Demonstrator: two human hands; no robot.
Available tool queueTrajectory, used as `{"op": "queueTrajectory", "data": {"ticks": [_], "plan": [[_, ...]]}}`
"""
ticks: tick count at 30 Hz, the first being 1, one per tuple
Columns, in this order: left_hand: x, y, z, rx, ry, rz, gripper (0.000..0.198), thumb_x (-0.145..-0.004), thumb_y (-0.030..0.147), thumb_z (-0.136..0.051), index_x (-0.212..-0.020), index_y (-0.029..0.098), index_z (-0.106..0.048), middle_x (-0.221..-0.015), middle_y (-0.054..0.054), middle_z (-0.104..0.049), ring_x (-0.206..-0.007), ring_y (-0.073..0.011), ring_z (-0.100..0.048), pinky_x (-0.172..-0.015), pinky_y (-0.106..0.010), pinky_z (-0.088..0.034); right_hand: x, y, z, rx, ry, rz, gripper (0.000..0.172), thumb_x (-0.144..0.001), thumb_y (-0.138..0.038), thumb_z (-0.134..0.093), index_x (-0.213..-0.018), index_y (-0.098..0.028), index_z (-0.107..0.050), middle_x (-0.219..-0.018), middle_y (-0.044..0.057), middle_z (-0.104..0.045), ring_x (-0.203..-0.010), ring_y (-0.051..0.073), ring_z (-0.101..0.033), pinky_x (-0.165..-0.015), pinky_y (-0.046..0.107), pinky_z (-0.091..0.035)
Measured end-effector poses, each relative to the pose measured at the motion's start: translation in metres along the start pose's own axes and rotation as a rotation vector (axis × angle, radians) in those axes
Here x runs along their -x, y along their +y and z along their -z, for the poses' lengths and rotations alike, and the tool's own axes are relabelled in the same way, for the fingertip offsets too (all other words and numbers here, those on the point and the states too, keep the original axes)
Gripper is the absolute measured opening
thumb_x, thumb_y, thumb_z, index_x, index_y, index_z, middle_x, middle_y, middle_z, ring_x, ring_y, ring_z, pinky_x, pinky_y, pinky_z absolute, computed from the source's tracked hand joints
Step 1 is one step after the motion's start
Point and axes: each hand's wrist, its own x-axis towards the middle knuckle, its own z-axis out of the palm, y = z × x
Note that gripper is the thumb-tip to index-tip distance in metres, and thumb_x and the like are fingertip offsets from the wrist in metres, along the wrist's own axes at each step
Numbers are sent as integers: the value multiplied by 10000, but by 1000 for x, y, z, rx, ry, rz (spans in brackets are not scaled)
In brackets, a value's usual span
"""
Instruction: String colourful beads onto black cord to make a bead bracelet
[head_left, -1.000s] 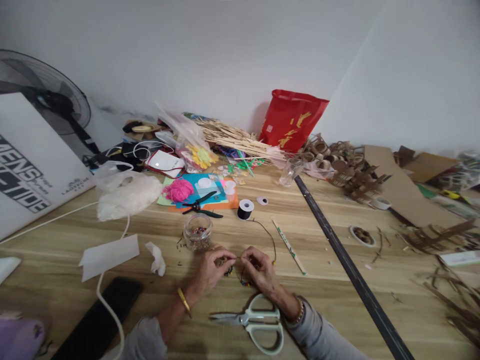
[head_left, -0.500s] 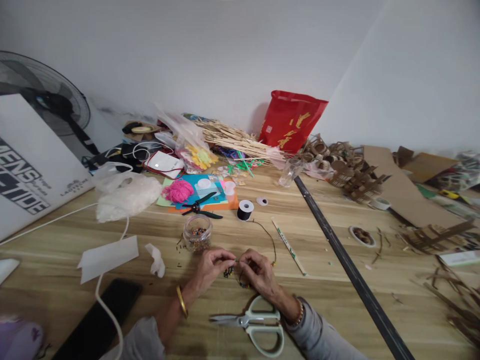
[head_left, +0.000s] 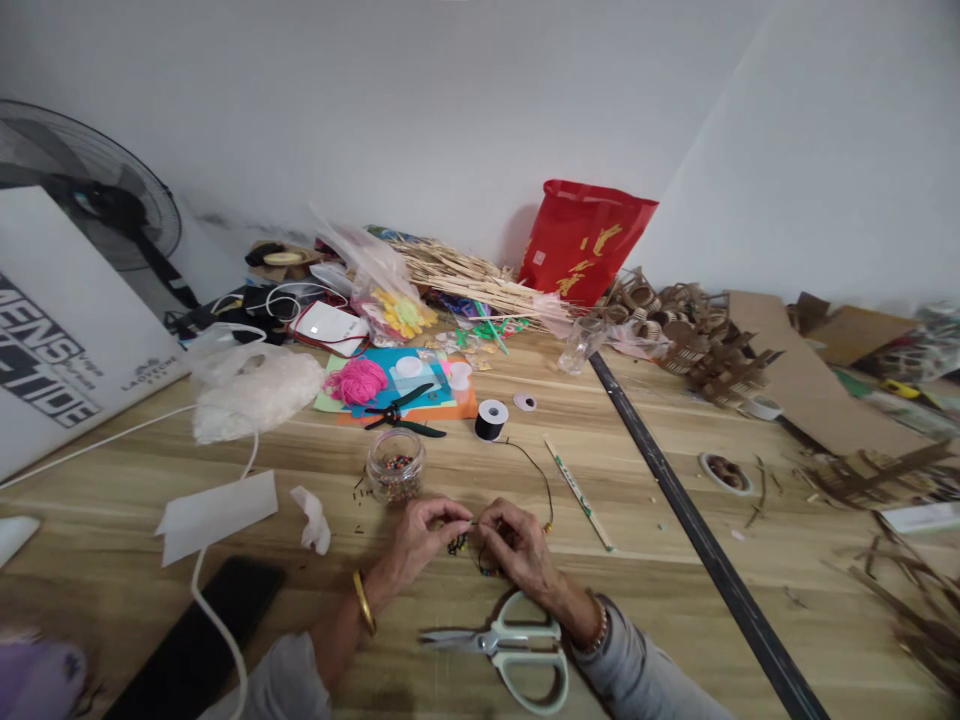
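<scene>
Pale, bare walls [head_left: 375, 120] back a wood-grained counter [head_left: 450, 470] spread with craft supplies, and from where I stand I'll take the hands as the clock's centre, twelve toward the wall. The person's left hand [head_left: 420, 535] and right hand [head_left: 517, 540] face each other tip to tip. Each grip is pinched together, thumb against finger, apparently on a thin, dark, flexible cord [head_left: 550, 490]; the tiny greenish piece between them is too small for me to make out. Small multicoloured beads [head_left: 457, 544] hang or lie just below the left fingers, with more under the right palm.

I'd judge the cord light and limp, best taken close behind its tip so it doesn't sag. The beads look hard, light and apt to roll; pinching the sides would leave any hole clear.

At ten o'clock, near the left hand, stands a round, clear, open jar [head_left: 373, 478] of beads. A white-flanged spool of black cord [head_left: 491, 420] sits at twelve. Pale-green-handled metal scissors [head_left: 487, 640] lie at six. Farther off are a bright pink yarn ball [head_left: 358, 381] at eleven and a glossy red bag [head_left: 592, 240] at one.
</scene>
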Motion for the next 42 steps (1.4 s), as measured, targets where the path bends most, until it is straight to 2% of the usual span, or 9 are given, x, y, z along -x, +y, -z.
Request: {"op": "queueTrajectory", "data": {"ticks": [6,22,42], "plan": [[0,-1,1,2,-14,21,130,-667,267,-708,-701,143,-733,-692,-47,-734,-657,-172,-636,-634,-259,-506,0,0,0,3,22,2,268,-888,-373,-536,-725,-166,-587,-641,5,-563,-521,101,-482,-466,202,-374],[0,1,1,-9,-13,16,122,-673,248,-693,-711,140,-737,-699,-48,-735,-662,-175,-636,-639,-259,-503,1,2,0,-10,-18,-14,236,-884,-345,-545,-739,-166,-598,-653,8,-571,-529,105,-497,-477,201,-373],[1,-3,0,-32,-62,-95,160,-714,271,-670,-733,136,-754,-671,-46,-691,-660,-166,-595,-634,-260,-458,0,2,0,-12,-37,-4,214,-870,-328,-560,-754,-157,-617,-664,14,-591,-562,107,-519,-502,192,-394]]}}
